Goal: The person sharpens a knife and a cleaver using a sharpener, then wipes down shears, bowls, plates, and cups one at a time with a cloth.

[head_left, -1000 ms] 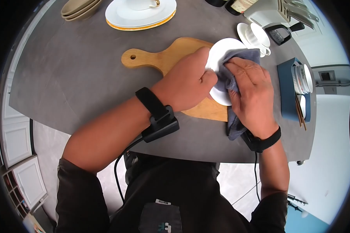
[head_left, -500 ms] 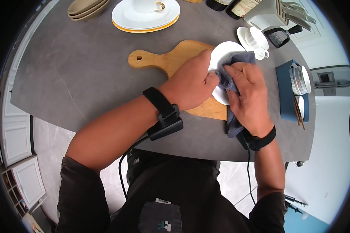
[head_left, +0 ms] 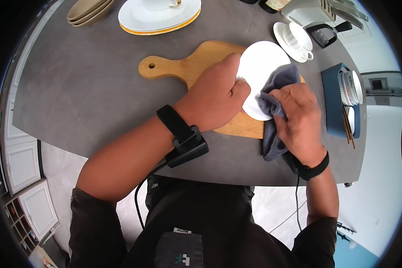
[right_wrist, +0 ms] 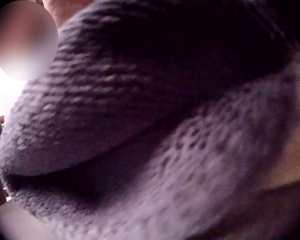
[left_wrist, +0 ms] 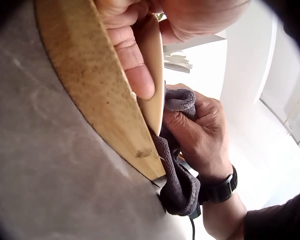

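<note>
A small white plate [head_left: 260,62] is tilted over the right part of a wooden cutting board [head_left: 174,67]. My left hand [head_left: 219,96] grips the plate's left edge, thumb on top and fingers beneath, as the left wrist view shows with the plate's underside [left_wrist: 152,55] close above the board. My right hand [head_left: 301,118] holds a bunched grey cloth [head_left: 283,78] against the plate's lower right face. The cloth's loose end hangs down past the board's edge. In the right wrist view the cloth [right_wrist: 115,125] fills almost everything and hides the fingers.
A white cup on a saucer [head_left: 295,40] stands just beyond the plate. To the right is a blue bin [head_left: 332,102] with bowls and chopsticks. White plates [head_left: 161,20] and stacked brown bowls [head_left: 91,11] sit at the back left, a knife block [head_left: 303,13] at the back right.
My right hand has slid the cloth right and toward the plate's lower right edge, baring more of the plate's face. The left hand keeps its hold; the head view has shifted slightly.
</note>
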A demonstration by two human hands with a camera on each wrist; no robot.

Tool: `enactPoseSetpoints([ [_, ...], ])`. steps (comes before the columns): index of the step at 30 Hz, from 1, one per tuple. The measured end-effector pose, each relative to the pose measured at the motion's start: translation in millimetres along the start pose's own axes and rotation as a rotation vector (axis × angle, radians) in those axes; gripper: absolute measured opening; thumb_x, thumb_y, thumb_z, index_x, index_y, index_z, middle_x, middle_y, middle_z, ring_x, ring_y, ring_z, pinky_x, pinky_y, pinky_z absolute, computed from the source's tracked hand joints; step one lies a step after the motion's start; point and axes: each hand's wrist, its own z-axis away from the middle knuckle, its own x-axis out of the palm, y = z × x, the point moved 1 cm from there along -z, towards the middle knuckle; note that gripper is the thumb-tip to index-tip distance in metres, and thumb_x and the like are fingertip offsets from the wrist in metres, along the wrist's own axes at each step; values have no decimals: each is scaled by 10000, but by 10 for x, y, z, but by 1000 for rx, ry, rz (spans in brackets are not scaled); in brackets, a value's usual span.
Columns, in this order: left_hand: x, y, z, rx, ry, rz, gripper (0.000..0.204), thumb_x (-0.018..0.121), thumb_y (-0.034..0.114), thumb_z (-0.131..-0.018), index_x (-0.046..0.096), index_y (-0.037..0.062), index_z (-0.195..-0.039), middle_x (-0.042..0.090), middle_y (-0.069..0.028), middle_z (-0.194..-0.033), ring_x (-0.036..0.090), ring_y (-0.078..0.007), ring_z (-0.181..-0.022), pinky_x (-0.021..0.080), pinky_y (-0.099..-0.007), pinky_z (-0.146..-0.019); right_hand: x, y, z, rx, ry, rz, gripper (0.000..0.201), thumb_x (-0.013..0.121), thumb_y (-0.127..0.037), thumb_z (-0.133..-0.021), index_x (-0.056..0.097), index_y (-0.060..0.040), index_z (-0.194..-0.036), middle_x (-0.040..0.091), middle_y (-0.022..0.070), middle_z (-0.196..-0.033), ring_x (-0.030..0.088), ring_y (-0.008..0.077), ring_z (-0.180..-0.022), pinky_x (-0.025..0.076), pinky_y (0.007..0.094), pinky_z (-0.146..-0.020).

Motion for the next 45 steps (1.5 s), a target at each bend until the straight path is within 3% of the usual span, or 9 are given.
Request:
enactPoseSetpoints([
  [1,-14,39,8,-83,-49,48,339,520,94,-985,574,-51,-1287,678,-125,-953,654,-189,-860,540,-371,-816,-17,32,-20,4,-5,-6,432,759,33,-638,737,-26,-1066,649,99,-987,629,334,-967,504,438,-856],
  [8,31,-8,-21,-133,-44,109,325,529,101,-985,586,-42,-1271,682,-113,-969,647,-163,-840,533,-343,-789,101,221,-298,47,91,118,365,747,36,-675,734,-2,-1037,673,117,-996,636,335,-944,536,434,-800],
  [10,54,-41,-58,109,79,12,233,522,115,-950,527,-88,-1063,660,-228,-787,688,-321,-670,526,-456,-656,167,216,-364,84,124,71,360,744,33,-674,736,-7,-1031,677,124,-988,640,340,-949,539,437,-800],
  [17,60,65,5,-29,16,118,291,538,128,-945,557,-86,-1142,689,-221,-914,700,-318,-747,543,-439,-716,236,52,-397,24,170,-120,338,729,39,-667,740,-14,-1000,677,142,-938,645,362,-966,547,453,-804],
  [20,67,61,-6,57,41,105,315,533,120,-945,576,-71,-1192,694,-194,-909,698,-289,-747,555,-415,-726,178,-45,-239,-2,163,-146,352,728,53,-655,744,-24,-998,654,126,-925,633,359,-934,542,440,-782],
  [22,50,61,-2,-93,24,13,320,523,98,-978,628,-24,-1254,661,-52,-954,599,-113,-817,511,-304,-750,137,-74,-86,-20,121,-148,355,741,54,-651,746,-35,-995,639,105,-930,619,345,-898,537,424,-769],
  [27,47,150,-17,-111,-24,25,341,522,98,-988,623,-29,-1287,665,-54,-989,609,-113,-820,525,-301,-751,-76,62,174,24,35,-55,349,766,30,-660,742,-40,-1001,650,97,-937,631,338,-911,543,423,-784],
  [34,48,110,-48,-126,-99,280,377,503,98,-1023,562,-64,-1359,680,-90,-1092,690,-143,-957,614,-318,-823,9,417,68,443,222,-148,288,726,21,-800,737,4,-1088,719,149,-1048,688,395,-962,556,454,-880],
  [45,-53,-8,-85,-115,-148,240,354,473,67,-1020,557,-57,-1341,682,-100,-1116,712,-155,-940,637,-323,-802,138,-127,-52,-120,-9,-177,583,739,-7,-784,638,35,-1357,611,198,-1449,556,395,-1358,455,483,-1138],
])
